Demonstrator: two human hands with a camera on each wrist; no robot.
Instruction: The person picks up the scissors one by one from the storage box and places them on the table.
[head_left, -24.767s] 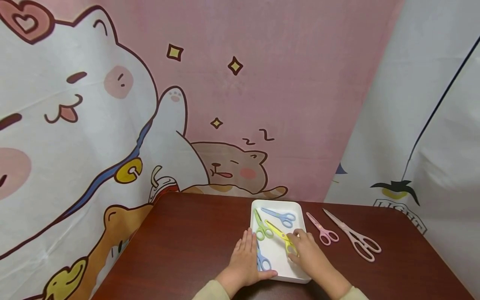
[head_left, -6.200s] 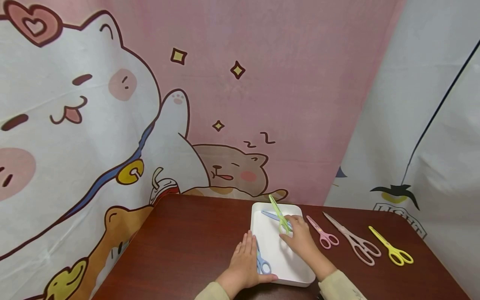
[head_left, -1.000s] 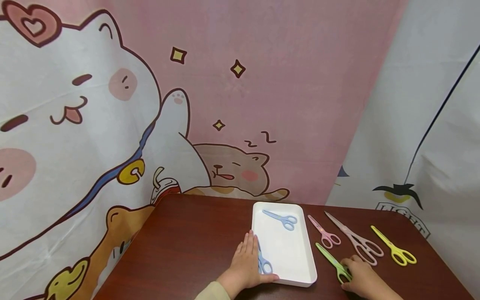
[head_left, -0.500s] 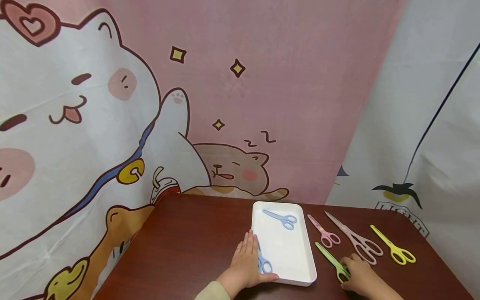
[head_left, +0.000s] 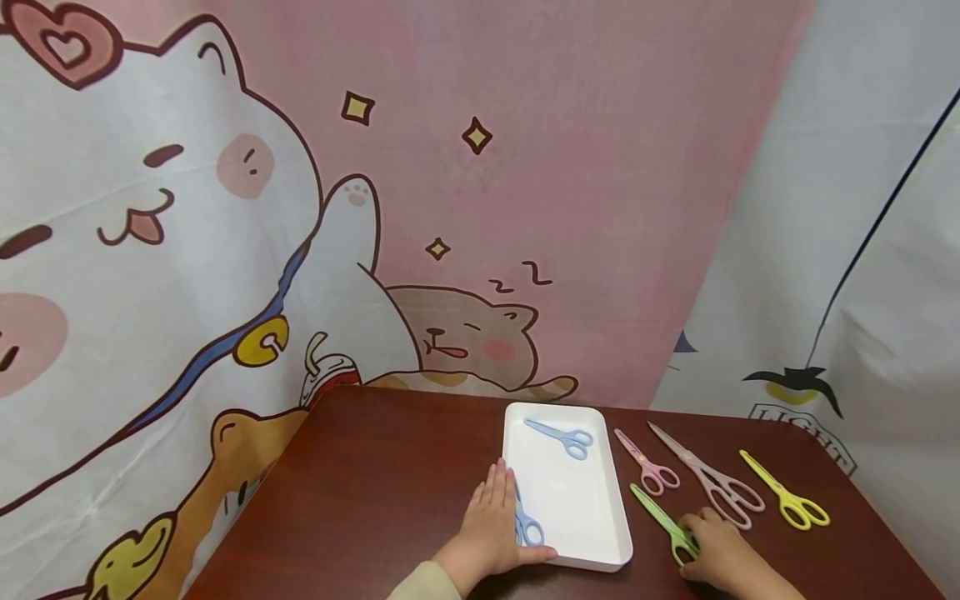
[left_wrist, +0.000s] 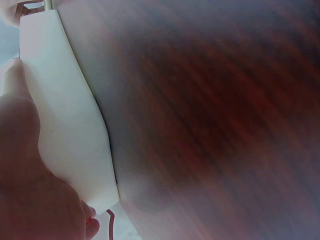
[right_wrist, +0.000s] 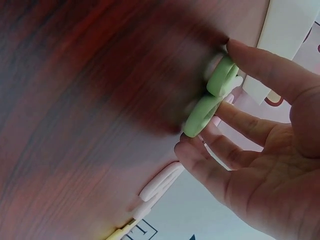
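My left hand (head_left: 486, 525) lies along the left edge of a white tray (head_left: 581, 508), fingers straight, thumb across its front edge. Inside the tray are blue scissors (head_left: 546, 428) at the far end and a second blue pair (head_left: 523, 525) near the left hand, partly hidden by it. My right hand (head_left: 723, 552) holds green scissors (head_left: 652, 507) on the table right of the tray, blades pointing away. In the right wrist view, thumb and fingers sit either side of the green handle loops (right_wrist: 222, 79). The left wrist view shows the tray's side wall (left_wrist: 70, 105) against the hand.
Small pink scissors (head_left: 633, 450), large pale pink scissors (head_left: 684, 453) and yellow scissors (head_left: 767, 477) lie in a row on the brown table (head_left: 390, 467), right of the tray. A cartoon-printed cloth (head_left: 600, 208) hangs behind the table.
Since the oldest frame, the yellow scissors went from the tray to the table's right. The green scissors were lifted out and laid right of the tray. Over the last second, hands barely moved.
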